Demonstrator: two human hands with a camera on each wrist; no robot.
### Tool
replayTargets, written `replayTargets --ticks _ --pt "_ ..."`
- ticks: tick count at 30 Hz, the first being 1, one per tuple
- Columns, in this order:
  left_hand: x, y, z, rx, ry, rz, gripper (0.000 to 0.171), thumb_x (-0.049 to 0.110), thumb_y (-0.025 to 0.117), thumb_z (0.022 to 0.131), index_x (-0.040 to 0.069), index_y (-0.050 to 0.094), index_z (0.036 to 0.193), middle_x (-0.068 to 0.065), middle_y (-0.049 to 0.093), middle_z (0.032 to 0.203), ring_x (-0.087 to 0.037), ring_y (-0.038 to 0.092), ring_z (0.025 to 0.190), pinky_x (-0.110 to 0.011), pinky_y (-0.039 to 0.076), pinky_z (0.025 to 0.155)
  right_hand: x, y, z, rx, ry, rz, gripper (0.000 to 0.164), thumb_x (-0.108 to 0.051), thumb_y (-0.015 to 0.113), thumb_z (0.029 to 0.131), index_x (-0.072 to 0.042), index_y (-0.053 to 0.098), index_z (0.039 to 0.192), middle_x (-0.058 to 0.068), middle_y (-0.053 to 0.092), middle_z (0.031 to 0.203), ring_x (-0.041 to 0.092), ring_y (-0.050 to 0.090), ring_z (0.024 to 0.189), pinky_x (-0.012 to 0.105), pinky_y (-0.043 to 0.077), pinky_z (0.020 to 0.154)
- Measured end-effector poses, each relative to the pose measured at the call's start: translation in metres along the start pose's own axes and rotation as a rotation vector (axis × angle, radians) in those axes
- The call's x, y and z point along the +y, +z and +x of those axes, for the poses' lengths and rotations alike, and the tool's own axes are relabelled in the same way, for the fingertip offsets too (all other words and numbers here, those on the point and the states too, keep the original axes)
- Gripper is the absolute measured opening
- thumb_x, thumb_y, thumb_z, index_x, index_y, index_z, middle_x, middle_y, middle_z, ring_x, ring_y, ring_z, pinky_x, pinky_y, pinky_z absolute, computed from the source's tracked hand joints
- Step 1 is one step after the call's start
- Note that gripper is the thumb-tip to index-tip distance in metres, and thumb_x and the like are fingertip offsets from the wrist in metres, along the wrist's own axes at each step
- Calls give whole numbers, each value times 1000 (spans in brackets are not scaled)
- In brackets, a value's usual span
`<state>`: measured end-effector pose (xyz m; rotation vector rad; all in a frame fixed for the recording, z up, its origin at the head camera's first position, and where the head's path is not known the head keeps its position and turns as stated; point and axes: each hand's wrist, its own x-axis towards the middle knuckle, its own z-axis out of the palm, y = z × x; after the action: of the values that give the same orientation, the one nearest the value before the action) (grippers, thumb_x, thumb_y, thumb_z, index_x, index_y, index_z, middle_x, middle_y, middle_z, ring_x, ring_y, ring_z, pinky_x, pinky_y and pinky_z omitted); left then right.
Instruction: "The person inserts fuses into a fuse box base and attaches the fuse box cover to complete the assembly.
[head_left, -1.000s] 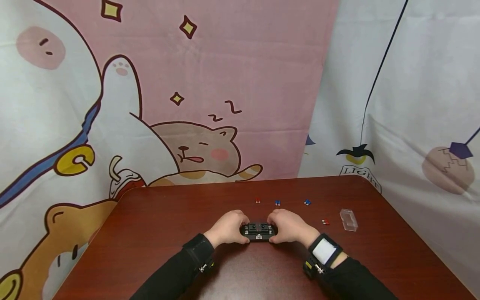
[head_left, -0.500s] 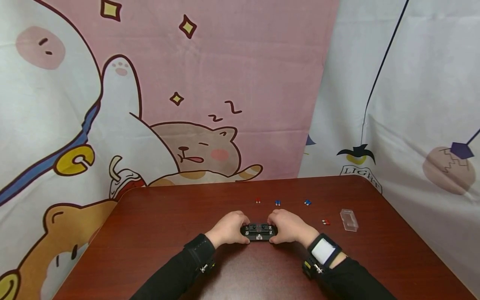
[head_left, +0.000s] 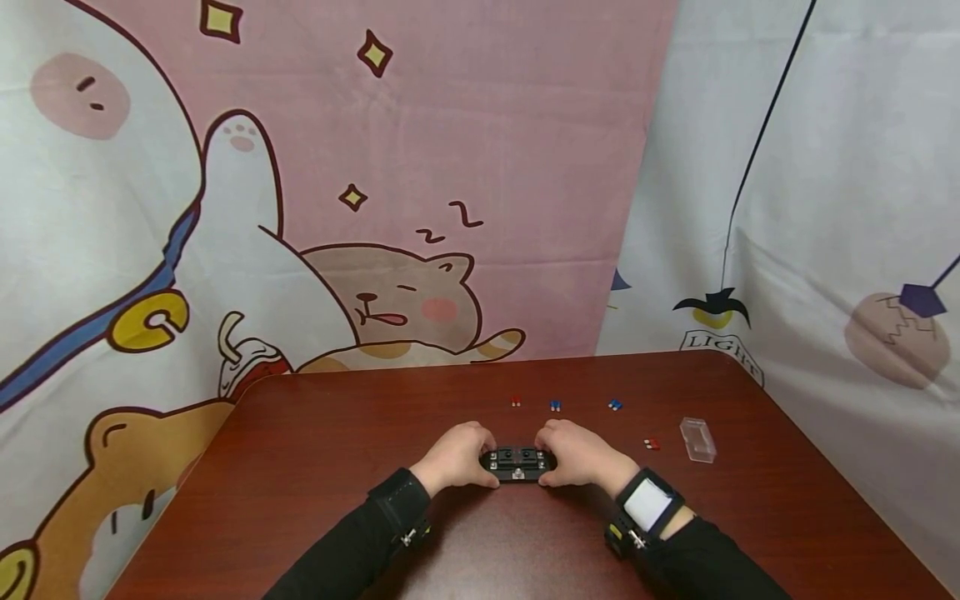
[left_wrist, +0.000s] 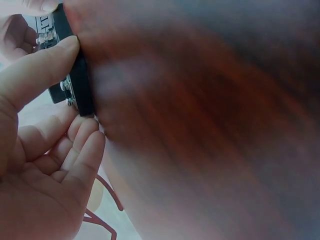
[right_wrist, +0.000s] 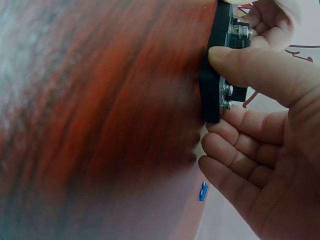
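Observation:
A small black block with metal screw terminals [head_left: 517, 464] is on the brown table in front of me, between both hands. My left hand [head_left: 456, 456] grips its left end, and my right hand [head_left: 581, 452] grips the right end. In the left wrist view, the thumb presses the side of the black base [left_wrist: 84, 95] while the fingers curl in at its end. The right wrist view has the other thumb [right_wrist: 225, 57] on the same side, with silvery screws [right_wrist: 228, 90] showing beside the base. The fingers partly hide both ends of the block.
Beyond the hands lie small red pieces [head_left: 515, 402], blue pieces [head_left: 555, 407] and more blue ones [head_left: 615, 405]. Further right are red-and-white pieces [head_left: 652, 444] and a clear plastic box [head_left: 698, 440]. A printed curtain [head_left: 525, 167] hangs behind the brown table [head_left: 315, 467].

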<state>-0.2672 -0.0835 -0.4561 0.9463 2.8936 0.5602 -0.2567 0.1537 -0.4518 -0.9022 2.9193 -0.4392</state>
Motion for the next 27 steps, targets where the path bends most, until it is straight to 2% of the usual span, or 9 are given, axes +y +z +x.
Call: replayTargets --ticks 5,8,16,20,27 --pt "1 0 0 6 -5 2 46 34 92 66 7 73 97 3 58 84 -9 52 75 -28 46 73 4 -5 -5 -2 -7 38 39 -32 85 76 -9 70 103 -3 59 91 15 53 84 39 50 77" --pt "1 1 0 3 -7 11 46 35 92 66 8 73 98 3 58 85 -9 52 75 -28 47 74 7 -10 -9 23 22 66 31 -32 82 81 -10 72 100 -3 62 89 15 55 82 39 50 75" --pt "0 2 0 3 -14 21 46 35 92 66 8 73 98 2 60 85 -9 53 75 -28 47 74 21 -23 -21 84 269 76 13 -23 79 84 -14 71 91 -6 63 82 10 53 68 35 48 64" --pt "0 3 0 3 -12 18 46 35 92 65 8 73 97 3 59 84 -9 52 75 -29 47 74 33 -31 -31 100 339 44 11 -19 77 85 -12 70 91 -4 62 79 11 52 64 34 45 58" --pt "-1 3 1 5 -13 10 47 36 92 66 8 73 99 2 60 86 -9 53 76 -28 47 74 56 -48 -52 114 476 16 13 -20 75 86 -12 65 86 -1 59 76 16 52 66 36 43 57"
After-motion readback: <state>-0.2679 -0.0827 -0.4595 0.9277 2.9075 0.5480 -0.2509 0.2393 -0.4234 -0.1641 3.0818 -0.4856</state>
